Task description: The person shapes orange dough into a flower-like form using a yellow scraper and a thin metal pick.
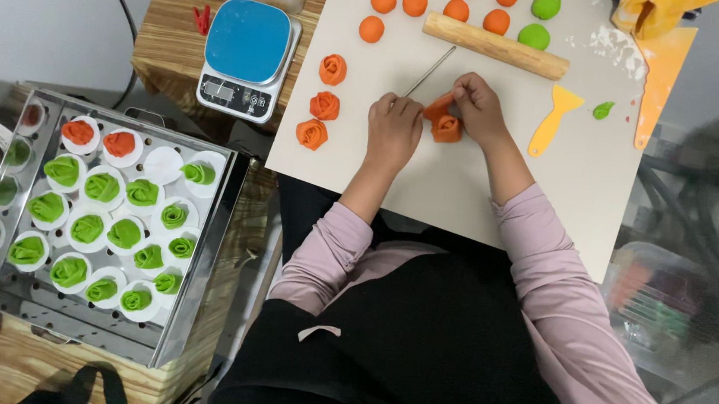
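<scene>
Shaping orange dough roses, tray mostly filled

Steamer tray point(195, 300) at left holds approx. 20 shaped pieces, mostly green, two orange; few slots left. Work board point(465, 185) has three finished orange roses point(325, 105); eight orange balls point(440, 4) and two green balls point(539, 19) unshaped by rolling pin point(495, 46). Left hand point(393, 130) grips thin metal rod point(430, 70); right hand point(478, 108) pinches part-rolled rose point(445, 126). Board's near half bare; scale point(245, 58) crowds its left edge.
</scene>
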